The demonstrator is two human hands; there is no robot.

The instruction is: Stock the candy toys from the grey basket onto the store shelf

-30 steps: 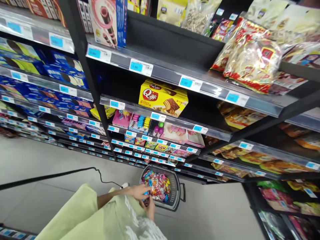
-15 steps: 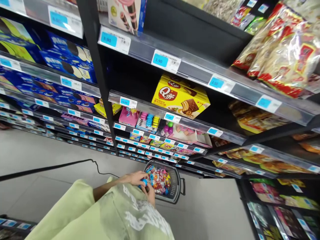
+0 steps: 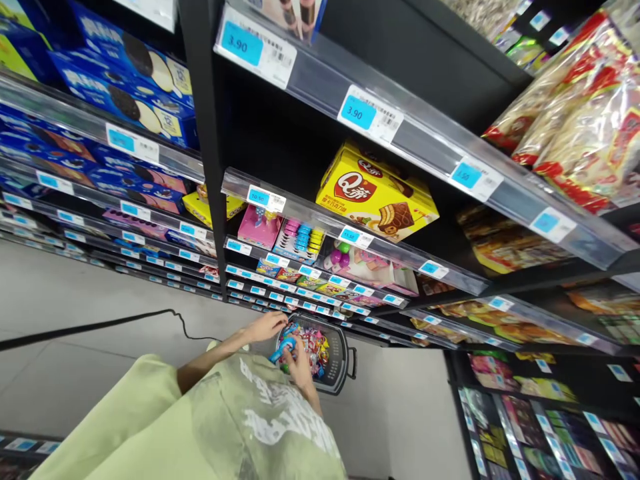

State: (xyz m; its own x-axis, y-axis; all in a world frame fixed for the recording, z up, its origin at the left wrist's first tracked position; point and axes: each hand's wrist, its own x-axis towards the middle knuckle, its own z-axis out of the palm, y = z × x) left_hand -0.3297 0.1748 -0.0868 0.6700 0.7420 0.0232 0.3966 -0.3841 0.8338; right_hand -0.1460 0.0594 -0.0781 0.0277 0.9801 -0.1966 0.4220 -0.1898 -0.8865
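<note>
A dark grey basket (image 3: 345,363) stands on the floor at the foot of the shelves, filled with several bright wrapped sweets (image 3: 315,347). Both of my arms, in light green sleeves, reach down to it. My right hand (image 3: 301,363) is over the basket's near edge, its fingers closed on a small blue sweet packet (image 3: 281,349). My left hand (image 3: 267,327) hovers just above the basket's left rim, fingers loosely stretched and holding nothing that I can see.
Black shop shelves with blue price tags rise in front of me. They hold a yellow cake box (image 3: 377,193), blue biscuit packs (image 3: 135,73), pink toy sweets (image 3: 260,227) and bagged snacks (image 3: 575,113). A black cable (image 3: 100,325) lies across the grey floor on the left.
The view has tilted and moved nearer the shelves. My left hand has lifted off the blue packet to the basket's rim, while my right hand still holds the packet.
</note>
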